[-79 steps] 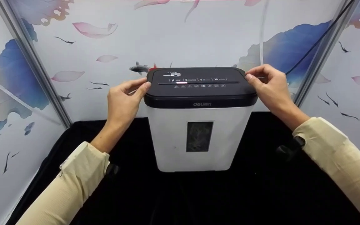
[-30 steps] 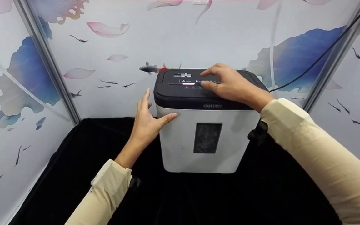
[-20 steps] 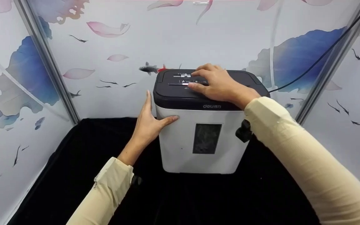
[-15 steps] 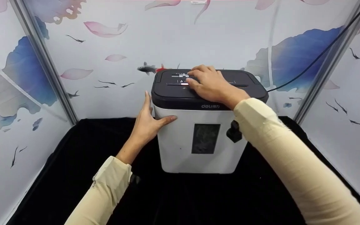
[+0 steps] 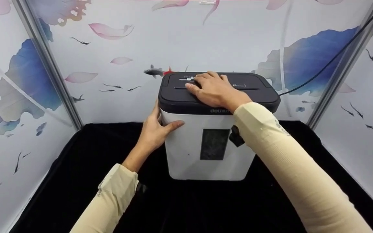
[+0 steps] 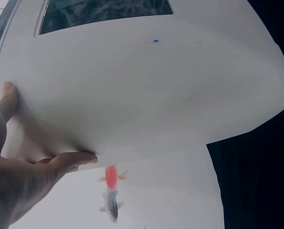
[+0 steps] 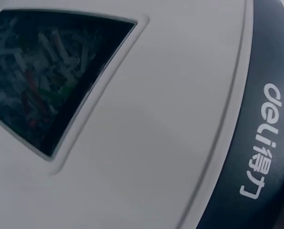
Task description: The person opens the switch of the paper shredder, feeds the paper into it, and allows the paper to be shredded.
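Observation:
A paper shredder (image 5: pixel 181 145) with a white bin and a black top stands upright on black cloth. My left hand (image 5: pixel 154 132) touches its upper left side, thumb on the front face and fingers along the side, fairly straight. In the left wrist view, the thumb and one finger of my left hand (image 6: pixel 25 181) lie against the white wall. My right hand (image 5: pixel 214 92) rests on the black lid, fingertips at the small silver slide switch (image 5: pixel 186 78). Its thumb lies over the paper slot (image 5: pixel 248 88). Whether the switch moves cannot be seen.
Shredded paper shows through the bin window (image 7: pixel 37 71). A black cable (image 5: pixel 322 69) runs from behind the shredder to the upper right. Patterned white panels (image 5: pixel 222 38) and metal posts (image 5: pixel 52 71) enclose the black cloth (image 5: pixel 206 210).
Both hands were at the lid's two ends. My right hand has crossed leftward over the lid to the slide switch. My left hand has lowered onto the bin's left side.

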Available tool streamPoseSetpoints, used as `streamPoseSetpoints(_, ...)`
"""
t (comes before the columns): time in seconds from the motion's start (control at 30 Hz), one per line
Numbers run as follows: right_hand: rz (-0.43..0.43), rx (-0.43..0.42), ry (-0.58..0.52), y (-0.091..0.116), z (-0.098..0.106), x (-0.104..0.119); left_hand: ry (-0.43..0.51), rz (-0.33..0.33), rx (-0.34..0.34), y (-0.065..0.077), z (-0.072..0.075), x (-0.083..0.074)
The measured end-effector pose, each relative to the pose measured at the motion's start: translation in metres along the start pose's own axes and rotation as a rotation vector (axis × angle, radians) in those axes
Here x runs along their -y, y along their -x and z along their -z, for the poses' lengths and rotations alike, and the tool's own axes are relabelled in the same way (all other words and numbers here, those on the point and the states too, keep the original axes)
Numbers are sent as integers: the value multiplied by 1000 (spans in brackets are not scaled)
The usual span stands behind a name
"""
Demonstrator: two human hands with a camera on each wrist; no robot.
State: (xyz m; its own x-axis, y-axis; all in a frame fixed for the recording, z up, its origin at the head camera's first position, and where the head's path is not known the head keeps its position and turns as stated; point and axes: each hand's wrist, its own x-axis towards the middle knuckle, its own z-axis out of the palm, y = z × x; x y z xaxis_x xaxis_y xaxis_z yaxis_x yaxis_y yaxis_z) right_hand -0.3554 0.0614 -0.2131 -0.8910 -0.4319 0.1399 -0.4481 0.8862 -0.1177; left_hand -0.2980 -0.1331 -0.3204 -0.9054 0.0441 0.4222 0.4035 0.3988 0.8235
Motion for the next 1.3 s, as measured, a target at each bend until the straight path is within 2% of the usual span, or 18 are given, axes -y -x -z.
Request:
streamPoseSetpoints(0.33, 27, 76, 108, -3, 3, -2, 8, -4, -11, -2, -2, 1)
streamPoseSetpoints(0.53, 23, 133, 62, -3, 5, -5, -3, -6, -17, -3, -3, 0)
streamPoseSetpoints(0.8, 28, 135, 36, -4, 6, -3, -23, -13, -28, -2, -1, -3)
streamPoseSetpoints(1.13, 50, 55, 98, -4, 2, 3, -34, 46, -31, 2, 0, 2)
streamPoseSetpoints(1.2, 59, 12, 116, -2, 0, 4, -25, 47, -29, 2, 0, 3)
streamPoseSetpoints(1.3, 86, -102, 151, 1, 0, 6, -29, 51, -35, 4, -2, 3)
